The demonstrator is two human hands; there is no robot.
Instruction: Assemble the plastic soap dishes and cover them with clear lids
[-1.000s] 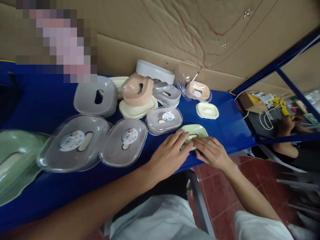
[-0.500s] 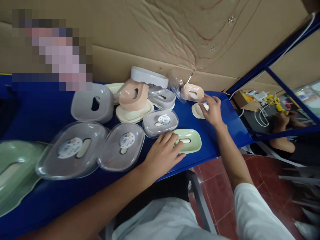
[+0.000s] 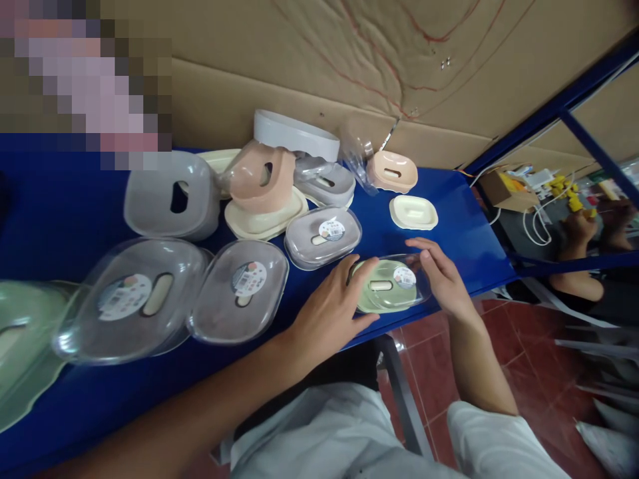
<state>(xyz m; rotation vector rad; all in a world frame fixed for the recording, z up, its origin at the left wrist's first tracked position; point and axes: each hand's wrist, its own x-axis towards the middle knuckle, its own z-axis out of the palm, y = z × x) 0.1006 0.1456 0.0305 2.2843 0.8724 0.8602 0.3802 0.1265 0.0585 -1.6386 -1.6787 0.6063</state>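
A small green soap-dish-like box (image 3: 369,301) with a pale slot insert lies on the blue table. A clear plastic lid (image 3: 423,286) with a round barcode label lies over it, reaching past its right end. My left hand (image 3: 333,303) curves around the left end of the green box, thumb at the near side and fingers over the lid's edge. At the other end, my right hand (image 3: 444,276) grips the clear lid between fingers and thumb. Just beyond the hands are a cream oval base (image 3: 414,211) and a peach box (image 3: 393,171).
Lidded grey boxes (image 3: 323,234) stand left of my hands, with a larger grey one (image 3: 237,293) nearer. Behind are a peach cover (image 3: 262,179), a white ring-shaped part (image 3: 297,135) and a deep grey box (image 3: 170,196). A blue frame and another person's arm (image 3: 579,253) are at right.
My right hand has come back from the cream base to the green box. The clear labelled lid is now over the green box. My left hand has stayed at its left end, fingers spread wider.
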